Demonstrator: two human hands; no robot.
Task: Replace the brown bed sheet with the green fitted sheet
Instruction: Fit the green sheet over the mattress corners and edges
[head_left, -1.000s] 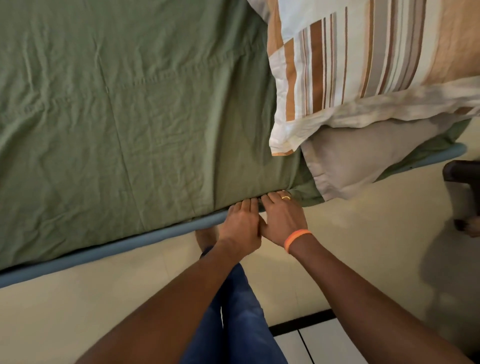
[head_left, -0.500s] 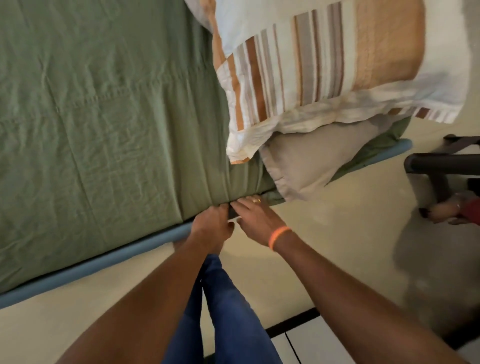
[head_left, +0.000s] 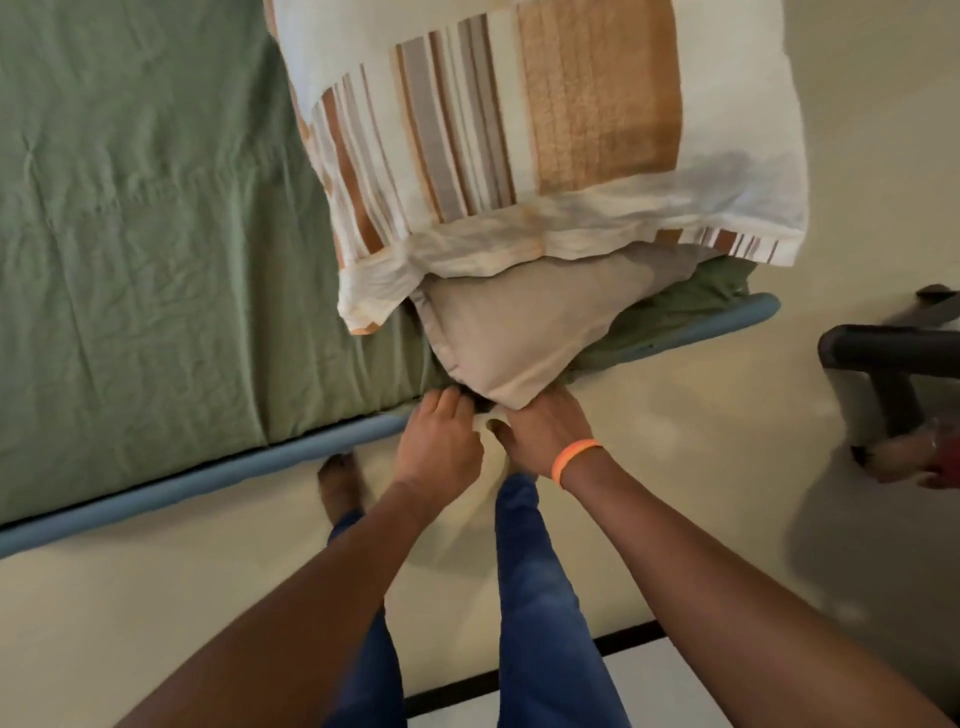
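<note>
The green fitted sheet (head_left: 156, 260) lies stretched over the mattress, down to the blue bed frame rail (head_left: 208, 475). My left hand (head_left: 441, 447) is at the sheet's lower edge, its fingertips pressing into the gap above the rail. Just to its right is my right hand (head_left: 545, 431), which wears an orange wristband. Its fingers reach under the corner of a beige pillow (head_left: 519, 332) and are hidden there. A striped white, orange and grey pillow (head_left: 519, 130) lies on top of the beige one. No brown sheet is in view.
I stand on a pale floor (head_left: 156, 597) close to the rail, in blue jeans, with one bare foot (head_left: 337, 483) by the bed. A black chair frame (head_left: 893, 353) stands at the right, with another person's hand or foot (head_left: 909, 457) by it.
Both hands have shifted right along the sheet's edge, toward the pillows. The right hand's fingers, visible before, are now under the beige pillow's corner. The view has panned right.
</note>
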